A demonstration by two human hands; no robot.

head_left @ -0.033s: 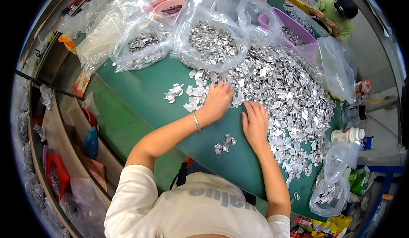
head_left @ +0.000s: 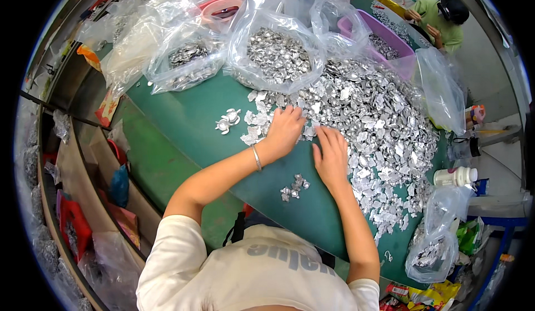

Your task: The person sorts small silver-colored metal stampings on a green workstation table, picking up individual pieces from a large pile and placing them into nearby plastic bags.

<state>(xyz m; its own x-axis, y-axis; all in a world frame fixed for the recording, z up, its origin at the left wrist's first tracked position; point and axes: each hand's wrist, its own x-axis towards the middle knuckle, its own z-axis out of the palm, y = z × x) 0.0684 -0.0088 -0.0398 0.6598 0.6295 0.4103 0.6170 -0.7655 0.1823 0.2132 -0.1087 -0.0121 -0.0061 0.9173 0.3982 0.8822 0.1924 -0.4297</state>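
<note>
A large heap of small silvery metal pieces (head_left: 384, 121) spreads over the green tabletop. My left hand (head_left: 285, 130), a bangle (head_left: 256, 158) on its wrist, reaches the heap's left edge; its fingers are bent together over the pieces, and what they pinch is hidden. Right beside it my right hand (head_left: 331, 158) is open, palm down, thumb apart, fingertips touching the edge of the heap. Two small groups lie apart from the heap: shiny turtle-like pieces (head_left: 227, 121) left of my left hand, and a few duller pieces (head_left: 294, 188) between my forearms.
Clear plastic bags of metal pieces (head_left: 277, 57) stand along the far side, with a purple bin (head_left: 384, 38) behind the heap. A white bottle (head_left: 455, 176) and another bag (head_left: 434, 252) are at right. A co-worker (head_left: 443, 21) sits at far right. Shelves (head_left: 83, 183) stand left.
My right hand has shifted slightly left and away from me, toward my left hand. The left hand has barely moved.
</note>
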